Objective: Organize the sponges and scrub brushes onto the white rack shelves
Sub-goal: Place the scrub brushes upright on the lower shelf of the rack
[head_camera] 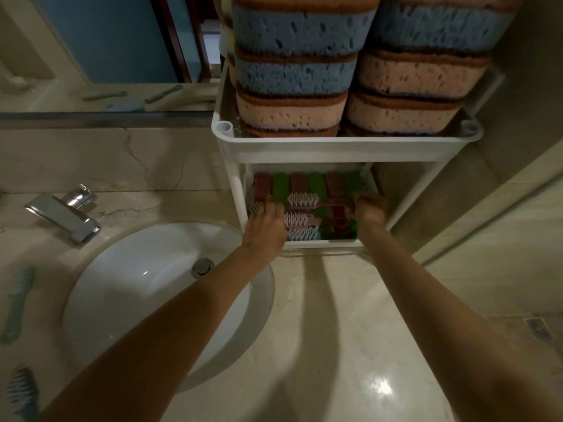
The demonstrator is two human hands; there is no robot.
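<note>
A white rack point(335, 146) stands on the counter beside the sink. Its top shelf carries two stacks of blue and pink sponges point(294, 71) with brown scrub layers. The lower shelf point(323, 243) holds a row of brown and green brushes point(280, 185) with pink scrub brushes point(307, 201) lying across them, bristles toward me. My left hand point(265, 222) is curled over the left end of the brushes, and my right hand point(368, 208) grips the handle end of the top pink brush. Two more brushes, green point(16, 303) and blue point(21, 391), lie on the counter at far left.
A round white sink point(128, 287) with a chrome faucet point(65, 213) sits left of the rack. A mirror point(106, 53) runs behind the counter and reflects brushes. Beige marble counter point(350, 345) stretches in front of the rack. A wall stands at the right.
</note>
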